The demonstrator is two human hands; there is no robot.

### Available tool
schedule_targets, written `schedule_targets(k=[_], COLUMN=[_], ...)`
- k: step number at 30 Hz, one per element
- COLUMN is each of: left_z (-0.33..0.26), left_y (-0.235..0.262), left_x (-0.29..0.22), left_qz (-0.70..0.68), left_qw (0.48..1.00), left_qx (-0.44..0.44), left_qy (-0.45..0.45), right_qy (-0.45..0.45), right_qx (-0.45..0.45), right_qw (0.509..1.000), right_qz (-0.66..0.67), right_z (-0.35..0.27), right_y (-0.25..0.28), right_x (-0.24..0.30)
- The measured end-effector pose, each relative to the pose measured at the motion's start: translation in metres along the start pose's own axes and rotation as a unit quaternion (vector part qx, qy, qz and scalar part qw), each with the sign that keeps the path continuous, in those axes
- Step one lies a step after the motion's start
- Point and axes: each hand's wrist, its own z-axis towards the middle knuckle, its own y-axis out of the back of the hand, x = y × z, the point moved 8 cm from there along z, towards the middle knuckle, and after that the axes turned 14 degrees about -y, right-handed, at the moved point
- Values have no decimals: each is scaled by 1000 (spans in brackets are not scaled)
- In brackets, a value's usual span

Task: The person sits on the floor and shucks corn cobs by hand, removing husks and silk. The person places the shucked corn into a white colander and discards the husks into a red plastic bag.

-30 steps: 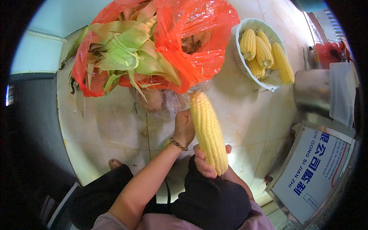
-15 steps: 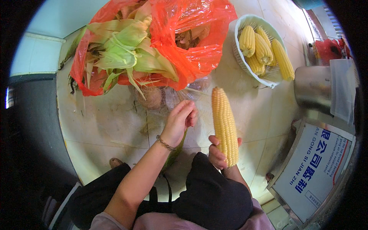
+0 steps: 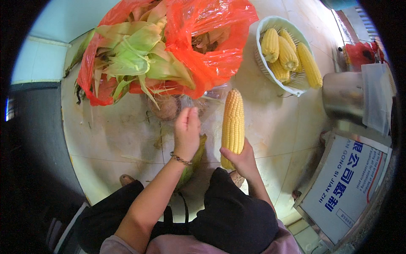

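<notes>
My right hand (image 3: 244, 161) is closed around the lower end of a husked yellow corn cob (image 3: 233, 122), which stands nearly upright in front of me. To its left, my left hand (image 3: 187, 133) is raised with the fingers drawn together, apart from the cob. Thin pale strands show near those fingertips, but whether they are pinched there is unclear. Beneath the left hand a green corn husk (image 3: 195, 163) hangs or lies by my legs, partly covered. Farther ahead, a red plastic bag (image 3: 228, 65) is heaped with green corn husks (image 3: 131, 57).
A pale basket (image 3: 260, 67) at the far right holds several husked cobs (image 3: 288, 54). Beyond it are a metal pot (image 3: 341, 96) and a clear plastic container (image 3: 375, 99). A printed panel (image 3: 344, 186) stands at right. A brownish round object (image 3: 165, 108) lies under the bag's near edge.
My right hand has shifted its grip and brought the cob left and slightly up, with its thumb now across the front. My left hand has moved a little left and turned.
</notes>
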Motion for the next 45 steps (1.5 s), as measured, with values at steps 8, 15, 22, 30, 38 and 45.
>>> schedule_targets(k=[8, 15, 22, 30, 38, 45], left_z=[-10, 2, -1, 13, -29, -34], left_y=[-19, -37, -7, -60, -80, -7], left_x=[8, -20, 31, -4, -40, 3], left_qz=[-5, 244, -54, 12, 228, 385], left_qw=[1000, 953, 993, 993, 935, 852], left_qx=[10, 34, 1, 78, 217, 323], left_qy=[4, -179, 109, -85, -165, -148], right_qy=[48, 114, -140, -172, -85, 119], right_qx=[-187, -189, 240, 457, 227, -269], right_qw=[941, 936, 923, 779, 893, 950], right_qz=[-279, -275, 265, 394, 378, -100], right_z=[-20, -23, -19, -33, -9, 61], right_y=[16, 19, 4, -25, 32, 207], right_x=[23, 23, -22, -24, -2, 128])
